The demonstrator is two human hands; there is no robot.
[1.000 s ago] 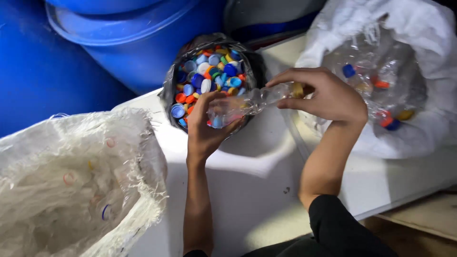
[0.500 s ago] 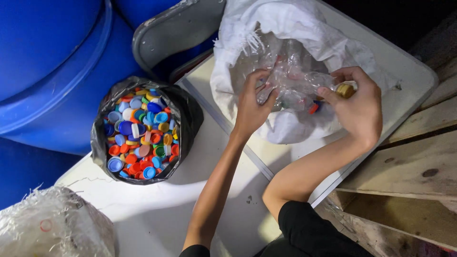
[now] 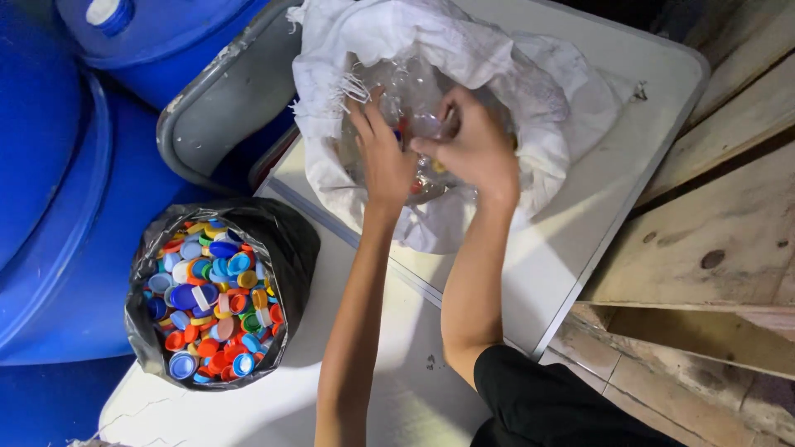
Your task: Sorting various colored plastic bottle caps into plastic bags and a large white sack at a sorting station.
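Both my hands reach into a white woven sack (image 3: 530,91) full of clear plastic bottles (image 3: 414,83). My right hand (image 3: 468,145) is curled around one clear bottle (image 3: 431,124) near the top of the pile. My left hand (image 3: 381,157) lies beside it with fingers spread, resting on the bottles and touching the same one. A black bag (image 3: 294,236) filled with several coloured bottle caps (image 3: 214,298) stands open at the lower left, well away from both hands.
The sack rests on a white tabletop (image 3: 580,232). Big blue plastic drums (image 3: 58,207) stand at the left, with a grey tray-like lid (image 3: 224,99) leaning against them. Wooden planks (image 3: 712,232) line the right side.
My hands carried the clear bottle away from the cap bag to the white sack and now sit inside it. The yellow cap seen by my right hand earlier no longer shows.
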